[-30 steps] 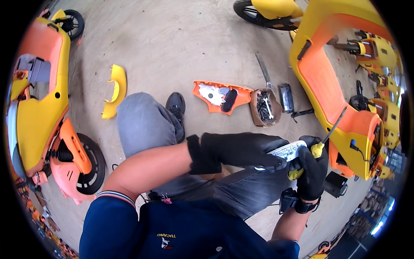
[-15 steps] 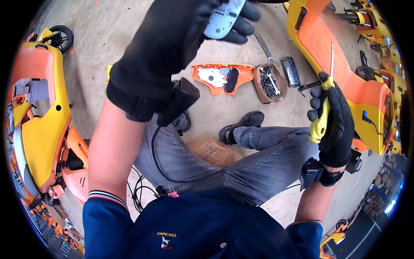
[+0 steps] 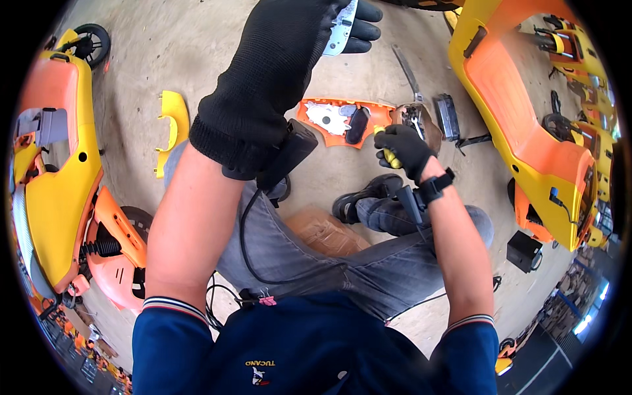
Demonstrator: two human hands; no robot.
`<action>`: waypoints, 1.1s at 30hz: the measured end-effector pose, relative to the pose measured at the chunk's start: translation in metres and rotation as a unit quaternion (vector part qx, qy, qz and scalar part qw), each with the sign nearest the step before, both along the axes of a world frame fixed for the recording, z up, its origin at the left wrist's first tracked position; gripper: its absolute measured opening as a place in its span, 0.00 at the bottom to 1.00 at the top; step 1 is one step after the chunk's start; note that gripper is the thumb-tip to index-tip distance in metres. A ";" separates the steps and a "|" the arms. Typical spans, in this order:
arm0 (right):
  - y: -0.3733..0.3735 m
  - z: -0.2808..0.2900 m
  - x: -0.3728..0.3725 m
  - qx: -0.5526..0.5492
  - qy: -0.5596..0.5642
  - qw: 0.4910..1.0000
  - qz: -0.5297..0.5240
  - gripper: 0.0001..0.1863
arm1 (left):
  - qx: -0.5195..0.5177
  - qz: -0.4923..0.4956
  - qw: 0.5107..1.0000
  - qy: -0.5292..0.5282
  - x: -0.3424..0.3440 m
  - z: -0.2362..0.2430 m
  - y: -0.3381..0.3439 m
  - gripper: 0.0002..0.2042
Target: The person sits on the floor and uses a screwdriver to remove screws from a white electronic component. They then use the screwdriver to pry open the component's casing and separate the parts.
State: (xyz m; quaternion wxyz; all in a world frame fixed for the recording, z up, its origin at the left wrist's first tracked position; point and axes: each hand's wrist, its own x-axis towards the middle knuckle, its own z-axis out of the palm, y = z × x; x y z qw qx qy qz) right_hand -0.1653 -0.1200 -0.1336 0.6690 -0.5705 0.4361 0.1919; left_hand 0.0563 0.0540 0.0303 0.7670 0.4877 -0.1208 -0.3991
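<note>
My left hand [image 3: 289, 56], in a black glove, is raised high at the top, gripping a small pale metal plate [image 3: 337, 36]. My gloved right hand [image 3: 405, 148] is wrapped around a yellow-handled screwdriver [image 3: 389, 157] just in front of an open paper bag [image 3: 429, 131] of bolts with a wrench in it. The screwdriver's shaft is hard to make out. Beside the bag lies an orange panel [image 3: 338, 140] with white and black parts inside.
Yellow-orange scooters stand left [image 3: 52, 217] and right [image 3: 507, 112], more beyond. On the floor lie a yellow trim piece [image 3: 172, 115], a long metal bar [image 3: 405, 69], a black case [image 3: 446, 117], a black box [image 3: 523, 251] and cables. Cardboard [image 3: 319, 230] is between my legs.
My left hand went from low over my lap up to the top with the plate. My right hand, with the screwdriver, swung out rightward, then moved forward and left toward the bag.
</note>
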 end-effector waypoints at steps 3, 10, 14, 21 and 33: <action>0.005 -0.043 0.009 -0.040 0.039 0.998 0.042 0.14 | 0.002 0.010 1.000 -0.014 0.001 0.000 0.002 0.15; 0.012 -0.140 0.045 -0.277 0.083 0.932 0.217 0.18 | 0.013 0.022 1.000 -0.001 0.007 0.005 0.005 0.15; 0.015 -0.160 0.049 -0.299 0.085 0.920 0.240 0.21 | 0.035 0.032 0.999 0.001 0.003 0.013 0.010 0.15; 0.011 -0.129 0.034 -0.106 0.072 0.981 0.144 0.15 | 0.017 0.022 1.000 -0.004 0.004 0.008 0.016 0.17; -0.007 -0.121 -0.019 0.014 0.016 1.000 0.009 0.13 | -0.101 -0.072 0.992 0.022 0.007 -0.004 0.002 0.35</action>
